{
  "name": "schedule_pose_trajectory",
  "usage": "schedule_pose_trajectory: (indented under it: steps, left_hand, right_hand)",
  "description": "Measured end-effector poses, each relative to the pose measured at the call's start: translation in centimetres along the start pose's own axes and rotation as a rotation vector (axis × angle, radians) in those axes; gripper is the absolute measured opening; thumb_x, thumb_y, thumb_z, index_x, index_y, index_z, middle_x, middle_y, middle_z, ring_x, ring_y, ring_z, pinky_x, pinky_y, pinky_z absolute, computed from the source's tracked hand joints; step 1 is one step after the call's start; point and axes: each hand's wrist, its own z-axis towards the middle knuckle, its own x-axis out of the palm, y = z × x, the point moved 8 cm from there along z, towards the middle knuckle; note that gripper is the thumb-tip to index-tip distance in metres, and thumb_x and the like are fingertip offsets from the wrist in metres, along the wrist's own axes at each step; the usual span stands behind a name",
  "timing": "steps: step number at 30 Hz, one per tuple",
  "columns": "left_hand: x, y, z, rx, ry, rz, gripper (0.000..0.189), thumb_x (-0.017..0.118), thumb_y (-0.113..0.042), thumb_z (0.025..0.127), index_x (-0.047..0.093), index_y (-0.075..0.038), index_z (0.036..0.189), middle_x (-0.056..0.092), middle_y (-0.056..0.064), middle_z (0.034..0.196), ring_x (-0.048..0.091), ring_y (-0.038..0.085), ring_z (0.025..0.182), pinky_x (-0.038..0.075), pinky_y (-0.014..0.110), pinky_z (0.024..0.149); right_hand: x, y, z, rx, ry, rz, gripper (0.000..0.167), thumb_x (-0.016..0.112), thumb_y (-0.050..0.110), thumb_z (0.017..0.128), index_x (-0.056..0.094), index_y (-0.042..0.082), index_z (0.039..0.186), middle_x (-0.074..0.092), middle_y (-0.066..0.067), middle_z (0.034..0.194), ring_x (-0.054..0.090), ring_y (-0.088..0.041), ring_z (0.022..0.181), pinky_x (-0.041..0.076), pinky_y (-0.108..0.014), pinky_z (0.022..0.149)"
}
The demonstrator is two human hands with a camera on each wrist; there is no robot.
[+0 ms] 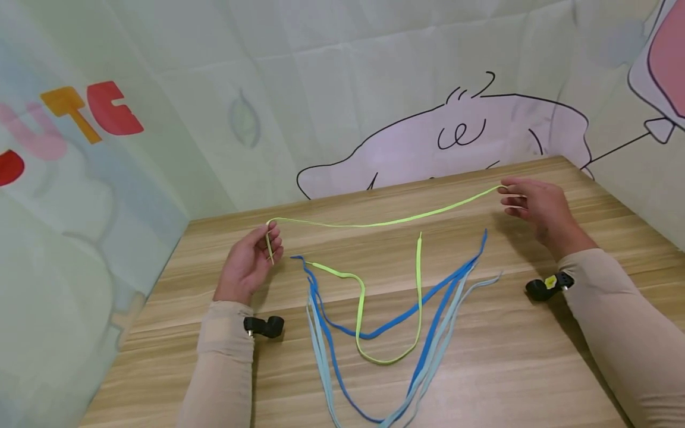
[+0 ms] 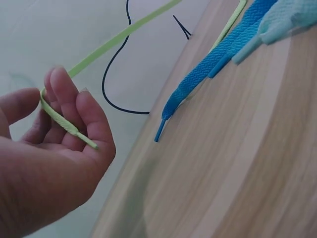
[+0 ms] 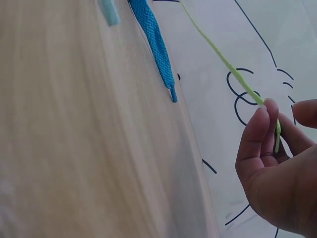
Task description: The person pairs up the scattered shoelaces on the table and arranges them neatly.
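A yellow-green shoelace (image 1: pixel 382 224) stretches between both hands, sagging slightly above the wooden table. My left hand (image 1: pixel 250 258) pinches it near one end, and the short tipped tail (image 2: pixel 64 121) hangs over the curled fingers. At the other end, my right hand (image 1: pixel 540 211) grips the lace; its tip (image 3: pixel 278 139) pokes out among the fingers in the right wrist view. Below lie a second yellow-green shoelace (image 1: pixel 361 303) in a U shape, blue shoelaces (image 1: pixel 396 322) and light blue shoelaces (image 1: pixel 323 356), overlapping one another in loose curves.
The wood-grain table (image 1: pixel 497 356) ends at the back against a printed cloth backdrop (image 1: pixel 342 107) with cartoon drawings. A black wrist camera (image 1: pixel 264 326) is strapped to the left sleeve, another black camera (image 1: pixel 546 287) to the right one.
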Motion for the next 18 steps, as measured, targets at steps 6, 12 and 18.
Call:
schedule_pose_trajectory:
  steps: [6, 12, 18]
  left_hand:
    - [0.0, 0.1, 0.4, -0.007, 0.019, -0.038, 0.02, 0.052, -0.017, 0.106, 0.068, -0.006, 0.11, 0.07, 0.002, 0.09, 0.064, 0.014, 0.08, 0.05, 0.027, 0.078]
    - [-0.1, 0.3, 0.9, -0.009, -0.011, -0.085, 0.02, 0.052, -0.015, 0.106, 0.063, -0.003, 0.116, 0.071, 0.003, 0.093, 0.064, 0.014, 0.08, 0.05, 0.027, 0.08]
    - [-0.5, 0.5, 1.1, -0.023, -0.082, -0.1, 0.024, 0.054, -0.017, 0.105, 0.06, -0.005, 0.126, 0.072, 0.004, 0.101, 0.065, 0.015, 0.085, 0.05, 0.027, 0.083]
  right_hand:
    - [0.4, 0.0, 0.1, 0.025, 0.044, -0.016, 0.017, 0.058, 0.018, 0.102, 0.074, 0.024, 0.099, 0.073, 0.01, 0.099, 0.068, -0.01, 0.085, 0.056, -0.024, 0.077]
    - [0.3, -0.4, 0.4, 0.059, 0.069, -0.079, 0.027, 0.057, 0.023, 0.103, 0.061, 0.016, 0.129, 0.069, 0.013, 0.109, 0.068, -0.008, 0.089, 0.056, -0.024, 0.079]
    - [0.8, -0.6, 0.6, 0.103, 0.092, -0.142, 0.06, 0.053, 0.026, 0.104, 0.031, 0.006, 0.157, 0.053, 0.005, 0.139, 0.065, -0.005, 0.095, 0.054, -0.021, 0.08]
